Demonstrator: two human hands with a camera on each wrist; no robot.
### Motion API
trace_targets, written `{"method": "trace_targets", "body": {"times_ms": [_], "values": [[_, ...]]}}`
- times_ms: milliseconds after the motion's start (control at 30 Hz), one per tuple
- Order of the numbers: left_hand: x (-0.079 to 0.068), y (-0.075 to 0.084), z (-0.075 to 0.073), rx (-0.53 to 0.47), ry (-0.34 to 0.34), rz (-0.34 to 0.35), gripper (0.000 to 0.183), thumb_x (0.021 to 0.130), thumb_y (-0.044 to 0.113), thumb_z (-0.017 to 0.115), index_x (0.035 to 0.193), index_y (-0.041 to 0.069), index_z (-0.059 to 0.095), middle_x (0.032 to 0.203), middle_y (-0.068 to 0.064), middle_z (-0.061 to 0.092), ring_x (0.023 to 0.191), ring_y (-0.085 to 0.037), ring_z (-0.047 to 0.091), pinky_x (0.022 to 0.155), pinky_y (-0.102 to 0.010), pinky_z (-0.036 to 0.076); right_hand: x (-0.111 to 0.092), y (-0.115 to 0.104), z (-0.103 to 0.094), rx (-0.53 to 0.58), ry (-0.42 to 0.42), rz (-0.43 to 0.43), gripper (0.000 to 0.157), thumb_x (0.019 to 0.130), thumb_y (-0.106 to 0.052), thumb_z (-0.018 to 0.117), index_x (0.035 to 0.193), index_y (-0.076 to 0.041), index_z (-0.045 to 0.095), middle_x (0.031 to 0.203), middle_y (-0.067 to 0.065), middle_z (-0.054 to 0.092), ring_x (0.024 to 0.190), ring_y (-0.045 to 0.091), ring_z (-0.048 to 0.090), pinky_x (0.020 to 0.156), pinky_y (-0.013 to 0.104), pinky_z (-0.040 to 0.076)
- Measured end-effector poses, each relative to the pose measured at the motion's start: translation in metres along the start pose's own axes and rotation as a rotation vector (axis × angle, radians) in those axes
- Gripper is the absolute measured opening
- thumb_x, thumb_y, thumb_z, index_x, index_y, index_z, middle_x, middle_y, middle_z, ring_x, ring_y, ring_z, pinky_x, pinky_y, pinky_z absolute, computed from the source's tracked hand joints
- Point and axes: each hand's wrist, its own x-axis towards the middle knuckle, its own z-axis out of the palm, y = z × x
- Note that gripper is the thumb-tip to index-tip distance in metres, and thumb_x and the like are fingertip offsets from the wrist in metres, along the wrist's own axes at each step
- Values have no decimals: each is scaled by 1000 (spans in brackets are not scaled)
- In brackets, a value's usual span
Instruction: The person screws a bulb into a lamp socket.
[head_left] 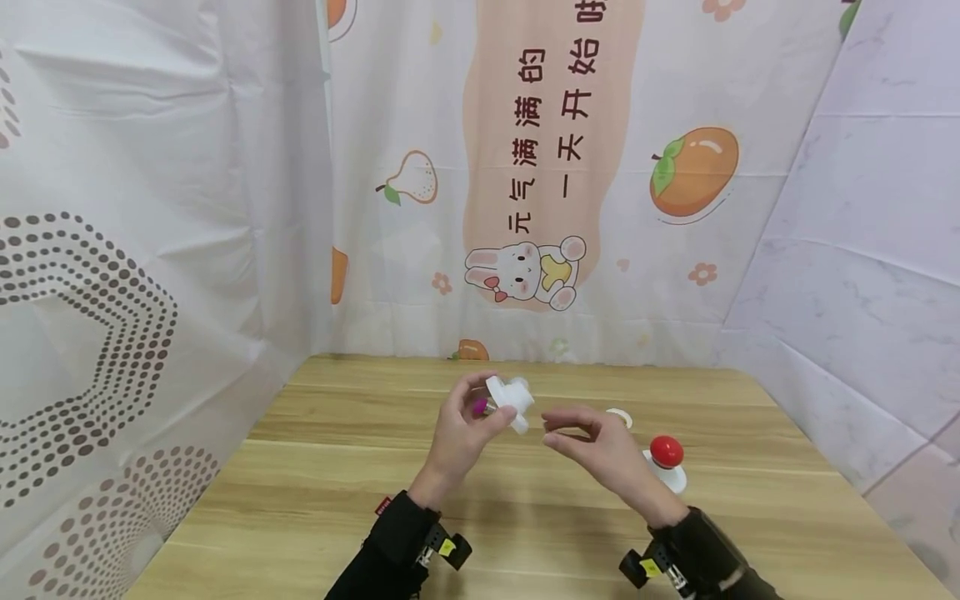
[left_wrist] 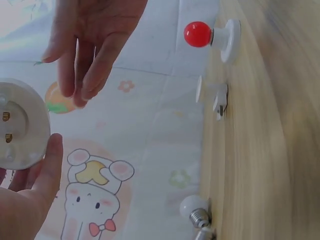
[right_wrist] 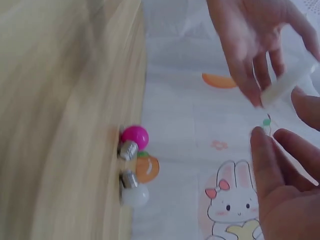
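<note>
Between the side edges of the surface (head_left: 300,479), a white socket (head_left: 512,397) was held aloft, clamped at its rim by the left hand (head_left: 459,432), apparently to bare its face; the right hand (head_left: 600,450) was parted, empty.

Three bulbs (head_left: 667,451), two hands (head_left: 467,421)

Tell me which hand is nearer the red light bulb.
Right: the right hand is just left of the red light bulb; the left hand is farther left, holding a white lamp holder.
</note>
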Motion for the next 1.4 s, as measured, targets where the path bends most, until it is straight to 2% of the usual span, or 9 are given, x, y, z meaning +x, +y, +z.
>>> {"method": "trace_targets", "body": {"times_ms": [133,300,467,600,700,833,1133,1267,1400], "values": [[3,4,-6,2,26,16,55,93,15,69,140,1,46,131,-22,49,115,-28,55,89,-27,56,11,3,-8,-77,30,-17,38,92,-21,77,125,-3,69,118,10,71,109,26,67,92,29,56],[4,7,-11,26,51,55,54,93,16,67,141,0,46,131,-22,47,117,-30,51,87,-25,55,23,4,-16,-158,26,-25,41,94,-21,74,129,-2,66,123,14,67,115,30,63,93,35,56],[5,10,-16,46,50,79,53,94,15,65,141,0,47,131,-22,48,117,-29,50,84,-25,55,34,4,-19,-221,33,-30,44,93,-19,75,132,-1,64,127,18,64,115,35,64,89,36,58],[6,13,-20,35,54,87,52,94,16,64,141,0,47,130,-21,49,118,-32,49,83,-28,57,44,5,-18,-293,31,-48,46,93,-18,76,134,-3,63,131,16,63,119,35,62,94,41,56],[7,13,-23,40,56,93,52,94,17,63,141,0,47,129,-22,49,119,-34,48,84,-30,58,52,6,-16,-348,31,-72,46,92,-18,76,134,-3,63,133,16,63,122,35,58,100,47,52],[8,13,-26,62,68,93,52,95,20,62,142,2,48,130,-20,50,120,-34,49,87,-27,53,63,11,-13,-420,26,-98,45,92,-15,76,133,0,63,132,19,62,122,37,57,101,50,51],[11,13,-36,50,117,77,52,96,24,61,142,3,49,128,-14,52,115,-27,54,88,-29,55,91,26,-1,-649,-40,-150,48,91,-18,76,132,4,63,130,23,63,121,41,58,99,54,49],[10,13,-38,51,136,79,53,95,22,61,143,2,49,127,-15,52,114,-28,54,88,-29,55,103,32,10,-687,-72,-138,49,90,-19,76,131,4,63,132,24,62,126,42,55,106,55,44],[12,13,-39,46,136,77,52,95,23,61,142,1,49,127,-16,52,114,-28,55,87,-29,55,112,35,21,-695,-88,-116,49,88,-19,76,130,4,63,131,23,62,126,42,55,107,54,44]]}}
